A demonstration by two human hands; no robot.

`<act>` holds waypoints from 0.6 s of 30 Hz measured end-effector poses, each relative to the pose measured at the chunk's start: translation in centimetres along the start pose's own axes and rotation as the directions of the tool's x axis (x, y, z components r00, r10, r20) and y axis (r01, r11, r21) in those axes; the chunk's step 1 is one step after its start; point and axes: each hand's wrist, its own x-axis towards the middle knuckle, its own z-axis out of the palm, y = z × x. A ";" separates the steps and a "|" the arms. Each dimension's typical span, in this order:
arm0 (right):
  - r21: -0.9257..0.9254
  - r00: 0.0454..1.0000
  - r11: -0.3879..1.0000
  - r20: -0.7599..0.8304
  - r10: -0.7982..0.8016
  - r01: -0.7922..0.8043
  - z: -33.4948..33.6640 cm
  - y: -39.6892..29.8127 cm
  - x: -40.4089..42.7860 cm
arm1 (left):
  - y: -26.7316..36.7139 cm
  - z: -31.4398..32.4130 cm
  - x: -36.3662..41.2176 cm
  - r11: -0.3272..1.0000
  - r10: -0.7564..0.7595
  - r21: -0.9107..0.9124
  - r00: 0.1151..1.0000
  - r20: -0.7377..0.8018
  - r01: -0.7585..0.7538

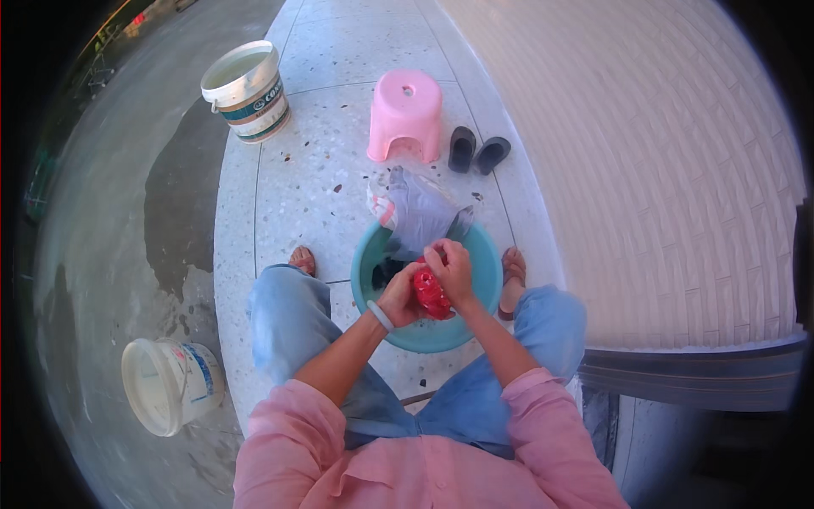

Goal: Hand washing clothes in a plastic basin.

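A crumpled red bundle [432, 294] is held over a turquoise basin [489, 280] between my legs. It is shiny with pale specks; whether it is a plastic packet or cloth is unclear. My left hand [400, 298], with a pale bangle at the wrist, cups its left side and underside. My right hand [453, 270] has bent fingers at its upper end and the palm along its right side. A lavender-grey cloth [420, 213] hangs over the basin's far rim, beside a white and pink cloth [383, 209]. Dark fabric [386, 272] lies inside the basin at left.
A pink plastic stool [407, 105] stands beyond the basin, with black slippers [477, 151] to its right. At the far left is an upright bucket of liquid [254, 114]. Another white bucket [172, 382] sits at the near left. A pale tiled wall [661, 191] borders the right.
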 end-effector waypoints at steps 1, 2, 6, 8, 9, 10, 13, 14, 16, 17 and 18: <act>0.286 0.956 0.919 0.190 0.223 -0.272 0.0 1.0 0.0 | 0.2 0.0 0.2 1.000 -0.017 0.000 1.000 0.000 0.017; 0.485 0.835 0.689 0.419 0.358 -0.539 -0.1 1.9 -0.1 | 0.2 0.0 0.5 0.998 0.008 0.058 1.000 0.011 -0.008; 0.255 0.355 0.288 0.855 0.379 -0.923 -2.8 -1.2 1.0 | 2.1 -3.0 0.0 1.000 -0.005 0.028 0.987 0.161 0.000; 0.231 0.350 0.309 0.838 0.418 -0.923 -3.2 -1.9 0.9 | 2.8 -3.9 -0.3 0.996 -0.073 -0.033 0.958 0.277 0.086; 0.216 0.358 0.336 0.819 0.449 -0.917 -3.1 -2.1 0.8 | 2.8 -3.4 -0.6 0.995 -0.077 -0.042 0.959 0.274 0.092; 0.303 0.461 0.370 0.744 0.485 -0.878 -2.7 -0.7 0.0 | 2.8 -2.2 -0.7 0.995 -0.079 -0.054 0.988 0.135 0.087; 0.518 0.658 0.426 0.440 0.611 -0.742 -2.0 1.3 -0.7 | 2.2 -1.6 -0.6 1.000 -0.015 -0.013 0.994 -0.105 0.014; 0.508 0.702 0.507 0.338 0.626 -0.696 -2.1 1.7 -0.9 | 1.8 -1.8 -0.5 1.000 0.017 0.024 0.981 -0.192 -0.013; 0.620 0.786 0.512 0.312 0.534 -0.594 -1.9 -1.4 -0.5 | 1.5 -2.6 -0.6 0.997 0.068 0.053 0.955 -0.290 -0.055; 0.724 0.856 0.496 0.260 0.446 -0.479 -1.5 -3.3 -0.5 | 1.1 -2.8 -0.3 0.995 0.084 0.082 0.927 -0.364 -0.058; 0.721 0.855 0.496 0.272 0.441 -0.485 -1.4 -5.1 -0.9 | 0.8 -3.2 0.0 0.993 0.097 0.108 0.896 -0.433 -0.056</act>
